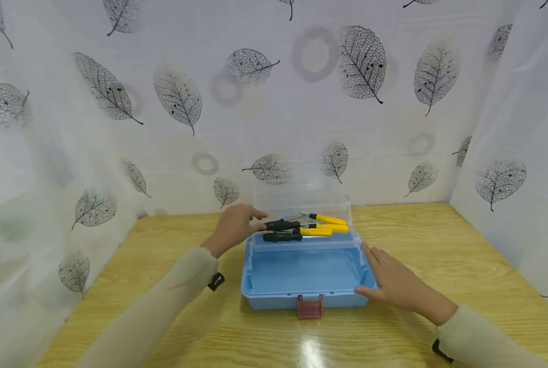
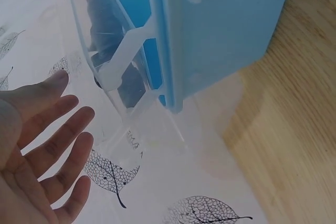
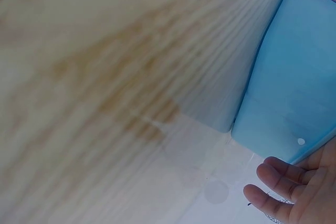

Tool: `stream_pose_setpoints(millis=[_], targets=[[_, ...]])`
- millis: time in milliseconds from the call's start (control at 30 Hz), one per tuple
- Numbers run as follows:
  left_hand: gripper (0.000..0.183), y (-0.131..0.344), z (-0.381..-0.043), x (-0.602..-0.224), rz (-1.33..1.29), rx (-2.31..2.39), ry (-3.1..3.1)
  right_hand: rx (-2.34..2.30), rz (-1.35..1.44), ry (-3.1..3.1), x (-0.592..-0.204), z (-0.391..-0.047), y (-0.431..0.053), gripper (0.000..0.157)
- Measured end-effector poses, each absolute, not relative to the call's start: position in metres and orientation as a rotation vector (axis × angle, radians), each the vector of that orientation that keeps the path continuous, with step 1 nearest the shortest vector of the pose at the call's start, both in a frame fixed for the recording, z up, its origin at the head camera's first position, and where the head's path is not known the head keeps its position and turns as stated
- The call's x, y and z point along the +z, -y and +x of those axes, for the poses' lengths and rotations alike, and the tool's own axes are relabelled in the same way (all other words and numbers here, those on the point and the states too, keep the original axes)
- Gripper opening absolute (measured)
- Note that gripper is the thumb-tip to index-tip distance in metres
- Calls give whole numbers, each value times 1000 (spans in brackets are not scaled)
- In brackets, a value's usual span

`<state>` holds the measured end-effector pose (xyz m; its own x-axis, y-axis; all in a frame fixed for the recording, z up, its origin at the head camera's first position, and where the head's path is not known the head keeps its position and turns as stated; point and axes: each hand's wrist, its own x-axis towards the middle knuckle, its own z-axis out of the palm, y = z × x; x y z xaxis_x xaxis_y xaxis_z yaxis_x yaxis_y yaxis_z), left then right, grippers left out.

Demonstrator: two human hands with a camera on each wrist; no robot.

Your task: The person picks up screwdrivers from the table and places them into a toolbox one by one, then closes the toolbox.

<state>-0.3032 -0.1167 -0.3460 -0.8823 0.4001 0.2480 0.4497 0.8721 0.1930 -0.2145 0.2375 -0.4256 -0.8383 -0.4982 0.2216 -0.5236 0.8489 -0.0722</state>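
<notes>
A light-blue toolbox (image 1: 274, 301) stands with its clear lid (image 1: 301, 202) raised at the back. Its lifted translucent tray (image 1: 306, 246) bears several screwdrivers with black handles (image 1: 283, 237) and yellow handles (image 1: 331, 220). My left hand (image 1: 236, 229) is at the tray's left end, fingers spread and loosely bent; the left wrist view shows a gap between the hand (image 2: 37, 150) and the tray. My right hand (image 1: 395, 278) rests against the box's right front corner, thumb by the front rim and fingers along the right side. The lower compartment (image 1: 306, 268) shows a bare blue floor.
The box sits on a wood-grain table (image 1: 172, 306). A white curtain (image 1: 274, 122) with a leaf print surrounds the table's back and sides. A dusty-pink latch (image 1: 310, 307) hangs down at the box's front.
</notes>
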Motion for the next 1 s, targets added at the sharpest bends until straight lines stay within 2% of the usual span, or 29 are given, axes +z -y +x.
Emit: stream_pose_setpoints(millis=[467,1000], targets=[[32,140,-285,-352,-558,-569,2794,91,809,2780,-425,-216,-238,99],[41,159,-259,-356,-563,-468,2700,19,802,2791,-418,-215,-237,100]])
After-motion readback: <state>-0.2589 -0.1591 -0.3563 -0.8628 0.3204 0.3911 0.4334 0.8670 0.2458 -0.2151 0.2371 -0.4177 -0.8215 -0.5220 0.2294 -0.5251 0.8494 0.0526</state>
